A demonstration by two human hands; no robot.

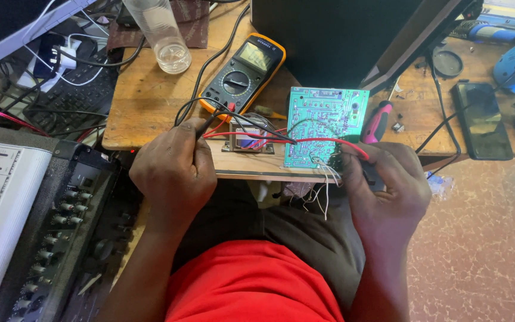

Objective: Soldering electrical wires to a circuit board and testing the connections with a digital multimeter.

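A person is probing a green circuit board (324, 125) at the front edge of a wooden bench (150, 101), the left hand (174, 170) pinching 2 meter probes together, their tips reaching toward the board's lower left. The right hand (388, 185) is gripping the board's lower right edge, tilting it up, loose white wires (323, 179) hanging below. The measuring step appears underway, and the next move likely calls for steadying the tips while reading the yellow multimeter (242, 71) behind.

My left hand (174, 170) hides the probe grips, and my right hand (388, 185) covers the board's (326, 125) near corner. The meter's (244, 68) reading is too small to tell.
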